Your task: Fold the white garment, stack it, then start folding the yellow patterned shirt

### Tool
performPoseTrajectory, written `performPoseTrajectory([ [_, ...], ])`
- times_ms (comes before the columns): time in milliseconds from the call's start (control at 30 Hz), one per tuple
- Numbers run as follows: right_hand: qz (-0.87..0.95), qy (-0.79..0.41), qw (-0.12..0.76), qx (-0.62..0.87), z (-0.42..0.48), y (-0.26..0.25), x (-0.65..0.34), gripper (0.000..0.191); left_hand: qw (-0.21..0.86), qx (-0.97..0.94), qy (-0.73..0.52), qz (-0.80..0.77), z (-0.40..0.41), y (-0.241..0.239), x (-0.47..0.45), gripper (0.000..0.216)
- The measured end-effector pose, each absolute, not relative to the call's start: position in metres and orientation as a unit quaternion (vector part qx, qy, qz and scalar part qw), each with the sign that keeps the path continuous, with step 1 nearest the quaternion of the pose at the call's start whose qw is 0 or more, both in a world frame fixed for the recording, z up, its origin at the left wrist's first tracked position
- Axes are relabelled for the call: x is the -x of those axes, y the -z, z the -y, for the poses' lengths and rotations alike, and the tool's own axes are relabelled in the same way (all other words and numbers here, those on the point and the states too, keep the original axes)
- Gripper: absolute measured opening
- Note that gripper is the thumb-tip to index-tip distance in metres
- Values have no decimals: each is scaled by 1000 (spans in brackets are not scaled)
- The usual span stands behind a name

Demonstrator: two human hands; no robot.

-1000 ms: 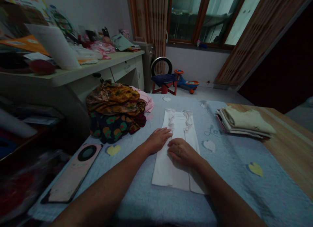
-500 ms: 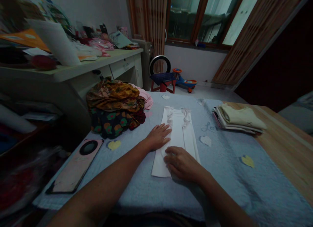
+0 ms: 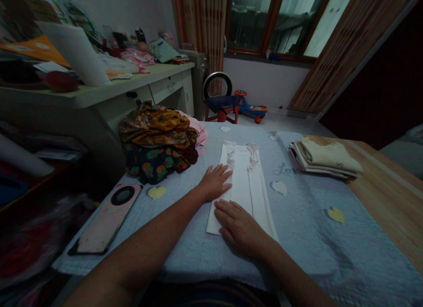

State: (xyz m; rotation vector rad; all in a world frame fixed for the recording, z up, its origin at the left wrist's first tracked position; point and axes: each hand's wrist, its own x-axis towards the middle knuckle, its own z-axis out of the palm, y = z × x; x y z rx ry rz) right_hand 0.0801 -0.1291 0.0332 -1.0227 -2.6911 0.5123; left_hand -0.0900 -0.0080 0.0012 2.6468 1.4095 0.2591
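A white garment (image 3: pixel 241 183), folded into a long narrow strip with ruffles near its far end, lies flat on the light blue blanket (image 3: pixel 185 236). My left hand (image 3: pixel 215 182) rests on the garment's left edge, fingers spread. Nearer to me, my right hand (image 3: pixel 243 225) lies flat over the lower part of the garment, fingers stretched out and covering some of it. Neither hand grips the cloth.
A heap of patterned clothes (image 3: pixel 158 144) sits at the left, with a phone (image 3: pixel 107 219) in front of it. Folded clothes (image 3: pixel 327 157) are stacked at the right. Beyond the table stand a red stool (image 3: pixel 222 110) and a blue ride-on toy (image 3: pixel 253 107).
My right hand has flattened out from a curled shape and shifted slightly left on the garment. My left hand stays at the left edge. The view has moved slightly.
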Motion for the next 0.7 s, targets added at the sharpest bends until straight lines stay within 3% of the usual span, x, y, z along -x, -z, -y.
performPoseTrajectory([
  [267,917,-244,148,279,131,-45,-87,39,57,-880,-99,-461,5,-1,90,51],
  [400,906,-193,184,328,124,-37,-82,41,40,-903,-133,-407,2,0,89,40],
  [700,903,-184,134,363,132,-29,-85,45,67,-903,-125,-406,3,2,87,46],
])
